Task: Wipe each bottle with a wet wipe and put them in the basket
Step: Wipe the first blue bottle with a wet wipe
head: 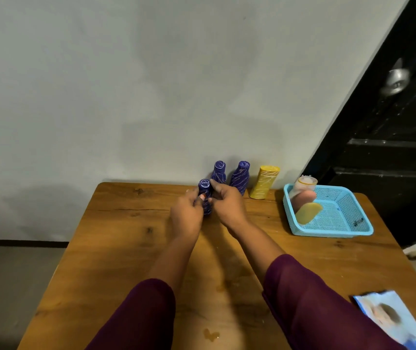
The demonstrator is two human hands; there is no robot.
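Note:
My left hand (186, 215) and my right hand (227, 203) both grip a dark blue bottle (204, 189) that stands upright on the wooden table (116, 248). A bit of pale wipe (202, 197) shows between my left fingers against the bottle. Behind it, near the wall, stand two more blue bottles (219, 171) (240, 176) and a yellow bottle (263, 181). At the right, a light blue basket (348, 229) holds a pinkish bottle (302, 197) and a yellow bottle (308, 212), both leaning on its left wall.
A blue wet wipe packet (388, 319) lies at the table's near right corner. A small wet spot (210, 334) marks the table's front. The grey wall runs along the table's far edge, and a dark door (391, 122) stands at the right.

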